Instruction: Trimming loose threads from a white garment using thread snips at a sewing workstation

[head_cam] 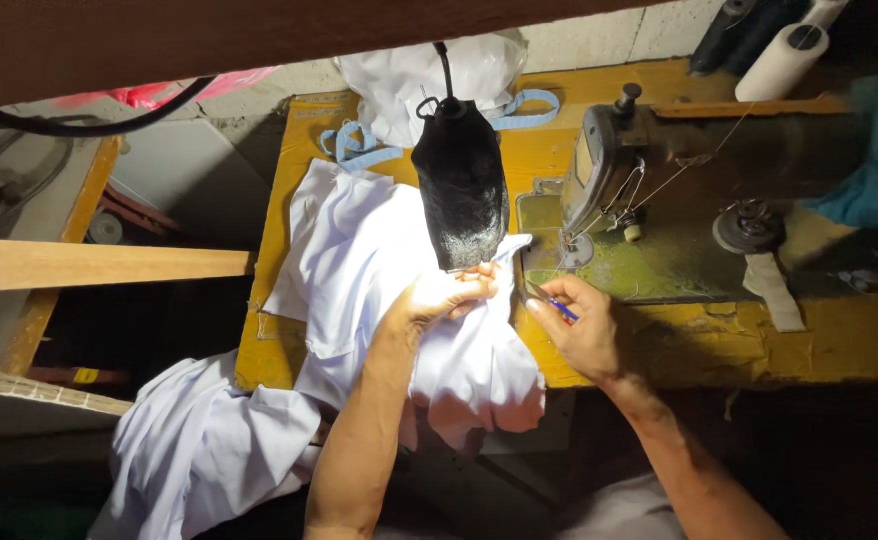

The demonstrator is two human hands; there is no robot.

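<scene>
White fabric (pixel 359 260) lies spread over the yellow sewing table (pixel 279 215) and hangs off its front edge toward my lap. My left hand (pixel 449 292) pinches a fold of this cloth close to the needle area of the sewing machine (pixel 659 180). Just to the right, my right hand (pixel 579 325) holds a small blue-handled thread snipper (pixel 556 305), its tip pointing at the cloth between both hands. A black-shaded lamp (pixel 461 185) hangs right above my left hand and lights the fabric.
Thread cones (pixel 784 55) stand at the back right. A white bag with light blue straps (pixel 409 85) sits behind the lamp. A wooden plank (pixel 99 265) juts in from the left. Teal cloth (pixel 874 170) lies at the right edge.
</scene>
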